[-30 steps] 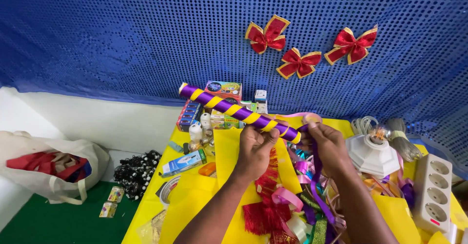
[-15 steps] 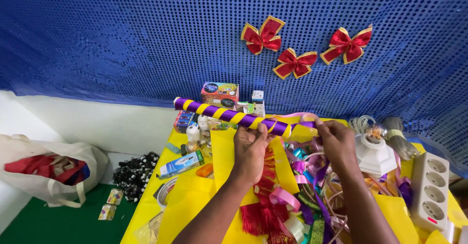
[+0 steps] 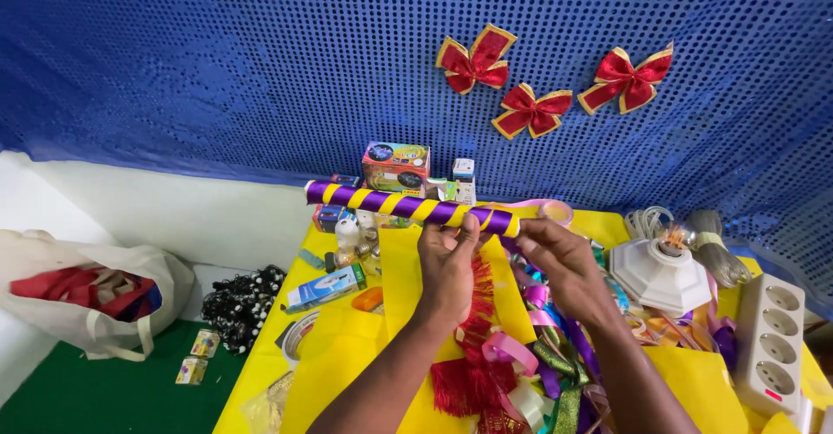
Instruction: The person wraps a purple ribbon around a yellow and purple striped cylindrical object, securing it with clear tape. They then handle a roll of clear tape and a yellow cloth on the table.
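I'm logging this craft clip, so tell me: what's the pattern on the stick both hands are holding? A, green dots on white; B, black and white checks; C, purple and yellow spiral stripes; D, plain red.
C: the stick, gripped at its right end by the left hand and right hand, is wrapped in alternating purple and yellow diagonal bands.

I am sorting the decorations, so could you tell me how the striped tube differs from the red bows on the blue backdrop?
The striped tube is a long purple-and-yellow cylinder held level by the left hand and right hand; the red bows are small, flat, gold-edged and fixed on the blue backdrop, untouched. Both carry two colours.
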